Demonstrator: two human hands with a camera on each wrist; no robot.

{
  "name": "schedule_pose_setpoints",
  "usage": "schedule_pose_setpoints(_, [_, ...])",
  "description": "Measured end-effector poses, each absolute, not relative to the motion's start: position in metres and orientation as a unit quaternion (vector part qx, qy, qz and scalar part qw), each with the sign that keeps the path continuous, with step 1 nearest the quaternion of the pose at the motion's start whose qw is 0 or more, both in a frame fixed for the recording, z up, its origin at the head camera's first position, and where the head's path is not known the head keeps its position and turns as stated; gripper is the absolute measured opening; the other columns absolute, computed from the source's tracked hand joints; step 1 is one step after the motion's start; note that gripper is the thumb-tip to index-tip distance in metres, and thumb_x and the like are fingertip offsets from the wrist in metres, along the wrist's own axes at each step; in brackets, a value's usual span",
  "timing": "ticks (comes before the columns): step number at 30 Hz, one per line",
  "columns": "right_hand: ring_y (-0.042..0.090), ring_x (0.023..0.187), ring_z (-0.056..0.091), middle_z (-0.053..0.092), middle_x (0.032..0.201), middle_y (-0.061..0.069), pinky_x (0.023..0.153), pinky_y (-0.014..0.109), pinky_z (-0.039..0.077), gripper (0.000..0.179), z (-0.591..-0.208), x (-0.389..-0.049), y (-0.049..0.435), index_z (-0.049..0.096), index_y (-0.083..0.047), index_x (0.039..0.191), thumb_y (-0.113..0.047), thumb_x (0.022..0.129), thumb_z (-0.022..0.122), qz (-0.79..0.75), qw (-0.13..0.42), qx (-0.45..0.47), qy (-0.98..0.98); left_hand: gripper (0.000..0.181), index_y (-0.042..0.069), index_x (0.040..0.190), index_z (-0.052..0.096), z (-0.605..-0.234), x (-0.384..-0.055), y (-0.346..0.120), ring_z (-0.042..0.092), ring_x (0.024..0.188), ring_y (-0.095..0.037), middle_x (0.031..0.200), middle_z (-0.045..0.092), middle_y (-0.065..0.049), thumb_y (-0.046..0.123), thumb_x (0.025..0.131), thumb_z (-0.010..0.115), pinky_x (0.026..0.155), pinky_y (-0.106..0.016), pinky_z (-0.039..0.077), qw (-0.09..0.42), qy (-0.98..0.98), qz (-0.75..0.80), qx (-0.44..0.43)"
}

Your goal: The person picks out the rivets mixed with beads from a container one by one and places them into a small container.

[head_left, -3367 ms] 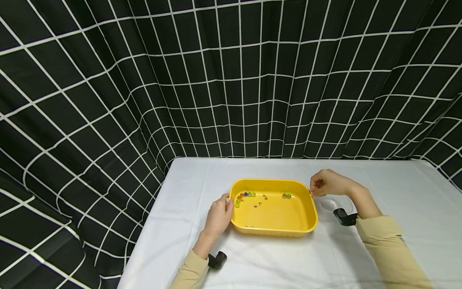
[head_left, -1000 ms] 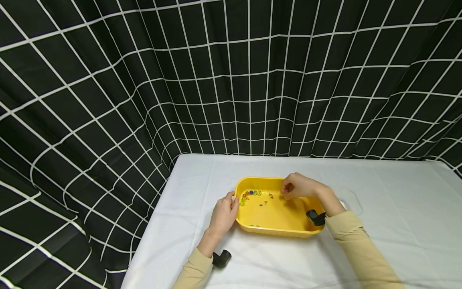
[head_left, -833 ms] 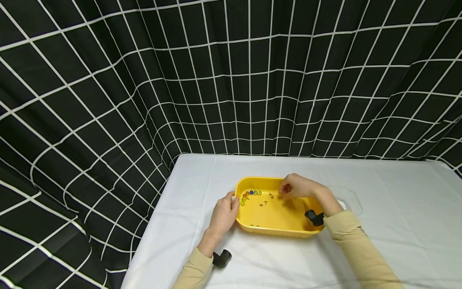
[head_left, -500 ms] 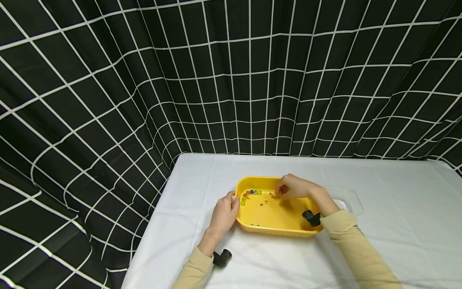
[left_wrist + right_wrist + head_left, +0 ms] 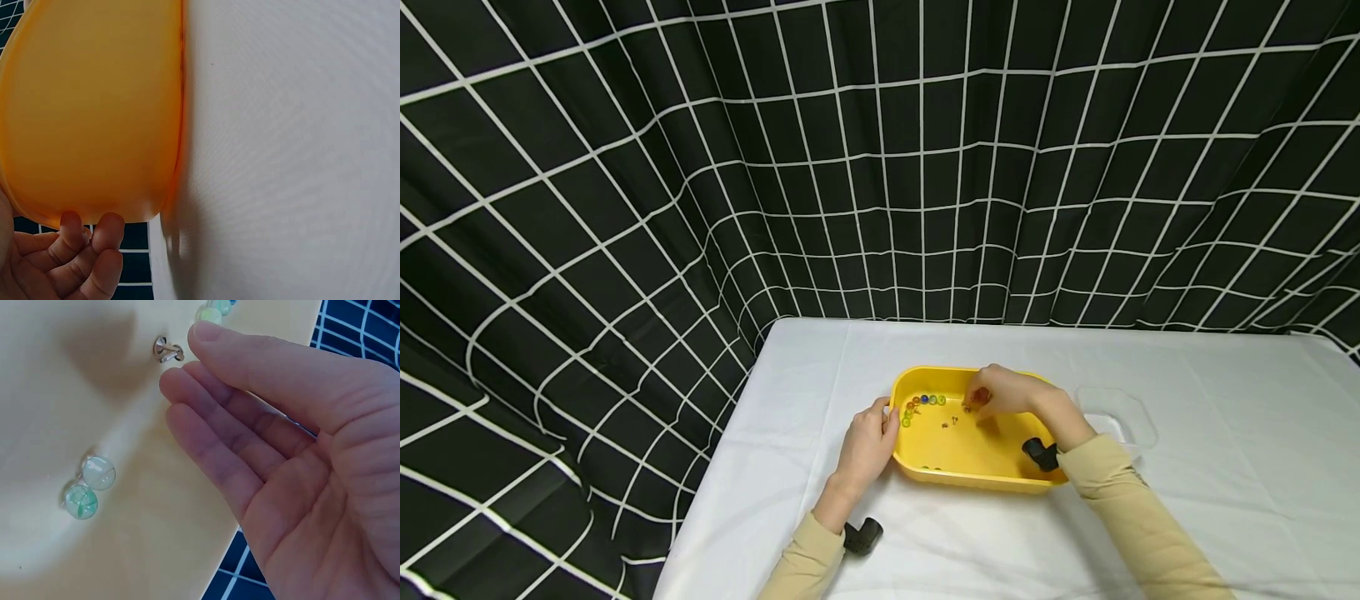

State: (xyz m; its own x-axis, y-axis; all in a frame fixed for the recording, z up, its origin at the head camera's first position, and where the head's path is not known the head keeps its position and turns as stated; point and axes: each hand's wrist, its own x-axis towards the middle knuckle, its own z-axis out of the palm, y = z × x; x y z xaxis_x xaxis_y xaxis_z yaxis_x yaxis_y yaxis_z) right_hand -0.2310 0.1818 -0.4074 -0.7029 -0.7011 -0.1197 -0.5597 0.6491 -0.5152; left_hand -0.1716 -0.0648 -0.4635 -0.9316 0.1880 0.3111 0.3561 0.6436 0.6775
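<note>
My left hand (image 5: 867, 442) grips the left end of a yellow tub (image 5: 977, 482), thumb at the rim; in the left wrist view its fingers (image 5: 107, 231) curl against the outer wall. My right hand (image 5: 1003, 390) reaches down into the tub. In the right wrist view, its thumb and fingers are parted and hold nothing, their tips right beside a pair of small metal thumbtacks (image 5: 167, 350). More thumbtacks (image 5: 950, 422) lie left of that hand. Several coloured glass marbles (image 5: 924, 399) line the tub's far left corner. Two clear-green marbles (image 5: 90, 487) lie together below the fingers.
A clear plastic container (image 5: 1108, 421) stands right of the tub, partly behind the right forearm. More marbles (image 5: 927, 468) peek over the near wall. A white cloth (image 5: 820, 358) covers the table, with a black grid curtain (image 5: 925, 208) behind.
My right hand has moved from beside the clear container into the tub, then slowly left to the thumbtacks. My left hand keeps its grip on the tub.
</note>
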Motion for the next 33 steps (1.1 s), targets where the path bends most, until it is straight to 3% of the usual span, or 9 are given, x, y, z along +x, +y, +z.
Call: schedule_pose_setpoints(33, [0.009, 0.068, 0.052, 0.061, 0.079, -0.001, 0.065, 0.021, 0.045, 0.013, -0.422, -0.238, 0.173, 0.067, -0.003, 0.086, 0.003, 0.076, 0.071, -0.218, 0.204, -0.319, 0.900, 0.032, -0.010, 0.115, 0.057, -0.464, -0.172, -0.065, 0.035, 0.045, -0.003, 0.056, 0.041, 0.005, 0.014, 0.095, 0.050, 0.042, -0.019, 0.031, 0.104, -0.903, -0.390, -0.147])
